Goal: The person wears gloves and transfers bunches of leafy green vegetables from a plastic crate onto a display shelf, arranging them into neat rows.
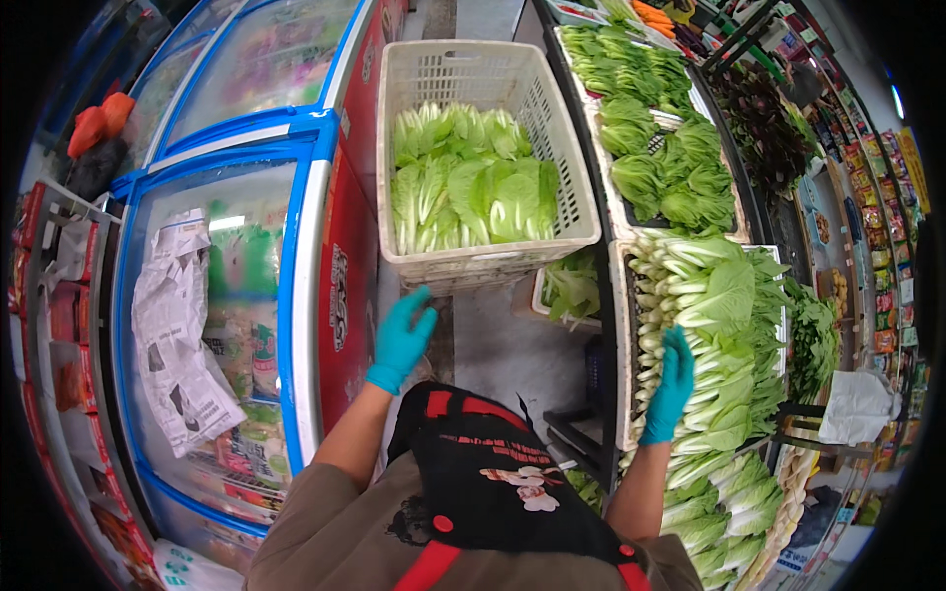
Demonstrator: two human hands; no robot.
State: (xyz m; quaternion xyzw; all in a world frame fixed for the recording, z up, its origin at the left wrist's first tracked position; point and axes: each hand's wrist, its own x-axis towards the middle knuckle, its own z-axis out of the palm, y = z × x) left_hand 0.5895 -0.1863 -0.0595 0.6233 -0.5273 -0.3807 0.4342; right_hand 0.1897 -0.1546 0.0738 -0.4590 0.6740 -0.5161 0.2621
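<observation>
My left hand, in a teal glove, hangs empty with fingers apart, just short of the near side of a white plastic crate. Inside the crate lie rows of leafy green lettuce. My right hand, gloved the same, rests on or hovers just above a tray of white-stemmed leafy greens on the right-hand display; contact is hard to judge. I see nothing held in it. Its fingers sit close together, seen edge-on. Below the crate's right side, a white box of greens is partly hidden.
On the left stands a blue-framed chest freezer with crumpled newspaper on its glass lid. More trays of leafy heads line the right display, with carrots at the far end. A black rack leg juts out near my right side.
</observation>
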